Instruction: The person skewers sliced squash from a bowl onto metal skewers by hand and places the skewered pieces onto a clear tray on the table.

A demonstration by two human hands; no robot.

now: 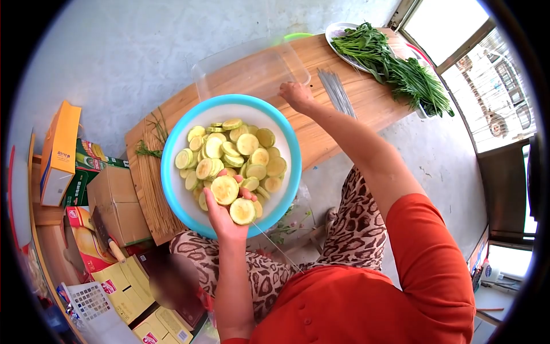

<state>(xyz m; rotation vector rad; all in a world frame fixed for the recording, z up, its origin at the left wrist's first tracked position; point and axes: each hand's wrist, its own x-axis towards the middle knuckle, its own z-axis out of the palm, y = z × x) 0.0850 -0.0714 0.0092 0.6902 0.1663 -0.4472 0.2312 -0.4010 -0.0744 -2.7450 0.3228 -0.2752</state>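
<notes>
My left hand is closed around several round zucchini slices, over a white basin with a blue rim. The nearest zucchini slice sits at the lower edge of that hand. From beside it a thin metal skewer runs down toward the red shirt. Many more zucchini slices are heaped in the basin. My right hand is above the wooden table with its fingers curled, by the corner of a clear plastic container. Whatever those fingers may hold is hidden. To its right lies a bundle of metal skewers.
Leafy greens lie on a plate at the table's far end, with green chives beside them. Thin wooden sticks lie left of the basin. Cardboard boxes, a knife and a white plastic basket stand at the left.
</notes>
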